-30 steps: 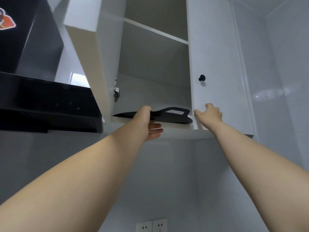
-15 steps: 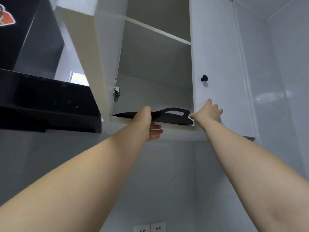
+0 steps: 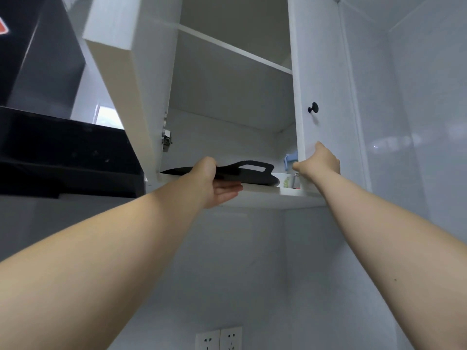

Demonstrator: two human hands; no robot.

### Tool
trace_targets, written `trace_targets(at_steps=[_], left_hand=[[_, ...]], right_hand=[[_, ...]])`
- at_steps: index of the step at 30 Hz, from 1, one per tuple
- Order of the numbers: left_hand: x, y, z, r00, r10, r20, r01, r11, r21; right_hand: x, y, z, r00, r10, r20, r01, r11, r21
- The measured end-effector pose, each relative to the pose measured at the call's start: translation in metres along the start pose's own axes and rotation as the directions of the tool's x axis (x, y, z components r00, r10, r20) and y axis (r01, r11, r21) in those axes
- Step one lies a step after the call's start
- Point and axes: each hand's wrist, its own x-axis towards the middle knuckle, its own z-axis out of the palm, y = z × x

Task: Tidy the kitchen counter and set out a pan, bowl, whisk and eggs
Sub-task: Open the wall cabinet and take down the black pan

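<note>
Both bare arms reach up into a white wall cabinet (image 3: pixel 227 79) seen from below. The left hand (image 3: pixel 214 184) pinches a flat black board (image 3: pixel 249 171) at the front lip of the bottom shelf (image 3: pixel 265 195), thumb on top and fingers (image 3: pixel 227 192) curled beneath, so the hand is closed on the board. The board is thin, matte and dark, with rounded corners and a long cut-out grip slot near its right end; it lies flat on the shelf with its long axis running left to right along the front edge, the slotted handle end pointing right toward the right door. The right hand (image 3: pixel 318 164) wraps the lower inner edge of the right door (image 3: pixel 326 72), thumb on the inside and fingers on the outer face, gripping the door's edge. That door is smooth and white, with a small round black knob (image 3: pixel 313 107). The left door (image 3: pixel 129 79) stands swung wide, its metal hinge (image 3: pixel 166 140) showing. Behind the right door's edge, on the shelf, sit a pale blue plastic item (image 3: pixel 290 159) and a white container (image 3: pixel 284 180); what they are I cannot tell. A glossy black range hood (image 3: pixel 63 152) hangs at the left, and two white wall sockets (image 3: pixel 218 339) sit low on the grey wall.
</note>
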Motion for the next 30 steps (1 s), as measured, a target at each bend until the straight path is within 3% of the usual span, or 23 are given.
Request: trace_targets(at_steps=[18,30], left_hand=[[-0.039,0.006,0.032,0.988,-0.021,0.155,0.052,0.978,-0.201],[-0.079,0.001,0.023,0.982,0.032,0.186,0.012,0.974,-0.227]], right_hand=[[-0.022,0.013,-0.045,0.992,-0.065,-0.113,0.066,0.998,0.001],[-0.026,0.013,-0.050,0.998,-0.050,-0.029,0.050,0.999,0.014]])
